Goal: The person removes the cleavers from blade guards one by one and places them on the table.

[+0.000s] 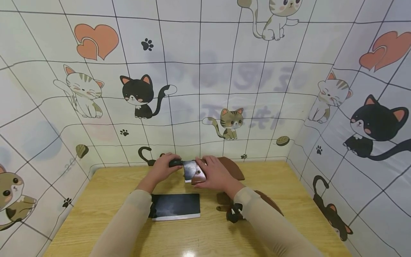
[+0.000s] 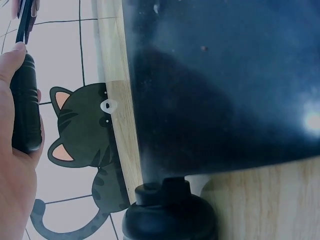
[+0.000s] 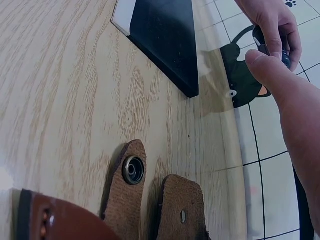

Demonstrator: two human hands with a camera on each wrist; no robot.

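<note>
At the back of the table my left hand [image 1: 163, 167] grips the black handle [image 2: 26, 105] of a cleaver, its dark blade [image 1: 188, 170] pointing right. My right hand [image 1: 216, 174] holds a brown leather blade sheath [image 1: 199, 174] with a metal snap around the blade's right part. Nearer me, a second, larger cleaver [image 1: 176, 204] lies flat. The left wrist hides its handle in the head view; the black handle end [image 2: 170, 215] shows in the left wrist view. Another brown leather sheath [image 1: 271, 201] lies beneath my right forearm, with a snap strap [image 3: 125, 200].
A rounded brown leather piece [image 1: 232, 167] shows behind my right hand; I cannot tell whether it belongs to the held sheath. The wooden table [image 1: 106, 210] meets cat-printed white sheeting [image 1: 199, 78] at the back and sides.
</note>
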